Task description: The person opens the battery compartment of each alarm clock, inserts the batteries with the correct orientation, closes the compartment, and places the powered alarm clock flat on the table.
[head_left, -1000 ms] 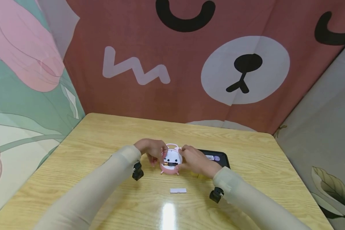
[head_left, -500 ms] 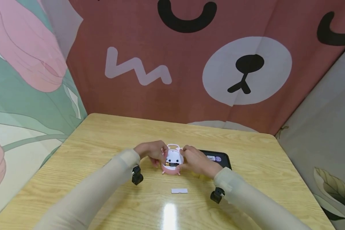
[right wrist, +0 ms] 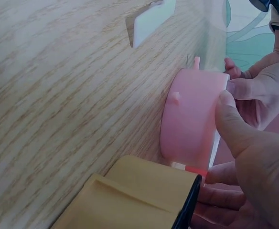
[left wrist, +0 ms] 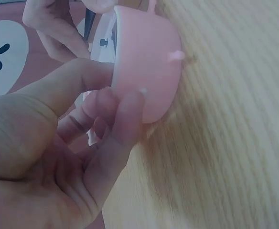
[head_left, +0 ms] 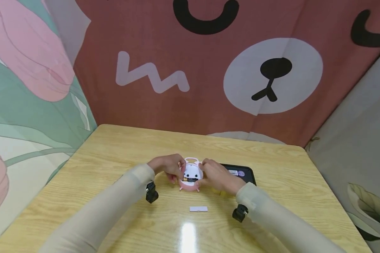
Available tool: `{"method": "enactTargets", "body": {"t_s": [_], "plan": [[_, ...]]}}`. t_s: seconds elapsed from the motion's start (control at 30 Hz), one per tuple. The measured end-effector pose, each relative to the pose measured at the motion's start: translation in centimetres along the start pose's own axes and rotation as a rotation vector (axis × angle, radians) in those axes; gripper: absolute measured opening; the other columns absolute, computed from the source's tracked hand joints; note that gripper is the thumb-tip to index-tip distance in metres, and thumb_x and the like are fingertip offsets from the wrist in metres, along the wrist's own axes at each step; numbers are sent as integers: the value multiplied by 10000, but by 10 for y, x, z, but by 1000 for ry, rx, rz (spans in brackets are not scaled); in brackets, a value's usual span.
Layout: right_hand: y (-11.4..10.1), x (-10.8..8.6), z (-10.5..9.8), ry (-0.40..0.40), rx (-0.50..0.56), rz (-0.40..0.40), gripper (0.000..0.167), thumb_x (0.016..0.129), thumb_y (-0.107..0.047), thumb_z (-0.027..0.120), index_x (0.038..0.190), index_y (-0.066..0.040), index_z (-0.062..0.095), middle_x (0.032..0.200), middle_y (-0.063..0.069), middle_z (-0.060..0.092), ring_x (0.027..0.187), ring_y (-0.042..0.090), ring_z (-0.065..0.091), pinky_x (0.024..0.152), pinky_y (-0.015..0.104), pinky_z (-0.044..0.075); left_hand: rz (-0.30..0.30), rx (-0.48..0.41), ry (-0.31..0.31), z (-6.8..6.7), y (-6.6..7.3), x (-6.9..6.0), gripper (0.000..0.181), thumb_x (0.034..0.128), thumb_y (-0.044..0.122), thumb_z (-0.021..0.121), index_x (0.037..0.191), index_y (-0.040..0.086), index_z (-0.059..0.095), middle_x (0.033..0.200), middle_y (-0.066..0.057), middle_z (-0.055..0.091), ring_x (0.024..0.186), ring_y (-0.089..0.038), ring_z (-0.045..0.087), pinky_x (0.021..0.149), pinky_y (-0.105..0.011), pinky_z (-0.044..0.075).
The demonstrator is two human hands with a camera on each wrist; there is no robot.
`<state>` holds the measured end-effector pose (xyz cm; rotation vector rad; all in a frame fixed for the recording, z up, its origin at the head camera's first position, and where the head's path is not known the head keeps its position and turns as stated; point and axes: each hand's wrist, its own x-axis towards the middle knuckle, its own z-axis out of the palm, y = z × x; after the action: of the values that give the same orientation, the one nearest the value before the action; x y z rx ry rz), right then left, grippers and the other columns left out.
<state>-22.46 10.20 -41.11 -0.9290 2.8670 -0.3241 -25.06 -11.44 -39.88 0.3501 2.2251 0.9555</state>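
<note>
Gripping pink round plastic clock (head_left: 192, 170) with curled left hand (head_left: 170, 166), right hand (head_left: 217, 176) | under clock: yellow wood-grain table (head_left: 282, 189) | behind: reddish-brown bear-print cloth (head_left: 202, 109)

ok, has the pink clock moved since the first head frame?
No, not visibly: the pink clock keeps its place relative to the printed black nose on the backdrop; both drift slightly right in frame together.

Pink clock (head_left: 191, 172), white strip (head_left: 198, 209) on wooden table (head_left: 120, 149)
</note>
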Motion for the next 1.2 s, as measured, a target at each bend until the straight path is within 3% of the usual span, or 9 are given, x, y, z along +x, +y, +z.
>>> {"method": "enactTargets", "body": {"t_s": [0.1,0.3,0.37,0.63,0.9,1.07,1.2], "plan": [[1,0,-2,-4,-1,4,631,818,-468,819,1209,14,704,1033,77,627,812,149,494,723,307,445,6,-6,-18,-1,0,3,201,808,-47,720,769,85,574,557,-27,550,481,-95,560,487,-205,512],[-2,4,-6,-31,50,17,436,798,-463,838,902,-58,714,905,33,582,749,154,483,664,294,407,-43,-5,-106,-12,1,2,179,870,22,755,832,75,588,605,-38,587,542,-95,585,543,-211,540],[-3,5,-7,-41,62,37,435,790,-466,842,903,-66,716,917,25,580,756,151,488,671,292,412,-51,16,-122,-14,3,2,177,883,46,759,839,73,589,615,-35,588,547,-92,581,548,-213,544],[-1,5,-5,-40,61,42,457,802,-452,836,989,-50,729,950,38,587,773,162,494,688,307,418,-52,86,-81,-10,11,4,269,887,33,756,760,74,524,603,-26,565,507,-91,556,504,-198,517],[2,3,-7,-39,70,63,457,793,-464,840,974,-59,731,946,36,578,779,163,500,691,304,421,-60,146,-48,-6,20,3,284,888,43,758,741,82,518,627,-24,562,521,-95,545,509,-186,506],[5,4,-8,-44,107,30,395,796,-433,851,850,-74,694,920,49,583,765,161,494,686,298,408,-62,171,-53,-5,20,2,272,897,67,756,751,83,525,634,-28,562,528,-104,548,519,-190,511],[7,5,-9,-62,211,8,397,826,-365,843,703,-89,586,741,23,469,659,136,421,606,260,348,-49,142,-79,-6,14,2,266,906,66,747,770,77,518,631,-34,560,530,-106,555,522,-200,518]]}}
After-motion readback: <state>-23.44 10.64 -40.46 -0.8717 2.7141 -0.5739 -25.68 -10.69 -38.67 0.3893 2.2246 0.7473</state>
